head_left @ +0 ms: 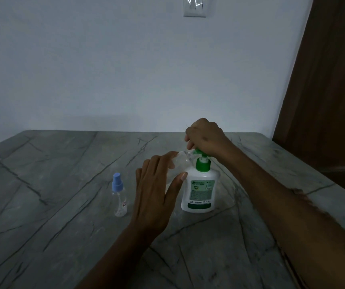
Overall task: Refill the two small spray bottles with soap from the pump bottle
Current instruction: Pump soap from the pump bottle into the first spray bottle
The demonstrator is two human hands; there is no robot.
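A white pump bottle (200, 190) with a green pump head and collar stands on the grey marbled table (63, 195). My right hand (206, 137) lies on top of the pump head, fingers curled over it. My left hand (157, 188) holds a clear, uncapped small spray bottle (181, 161), tilted with its mouth up under the pump's nozzle. To the left a second clear spray bottle (119, 198) with a blue spray cap stands upright on the table, apart from both hands.
A white wall runs along the table's far edge, with a light switch plate (194, 6) high up. A brown wooden door (330, 80) stands at the right.
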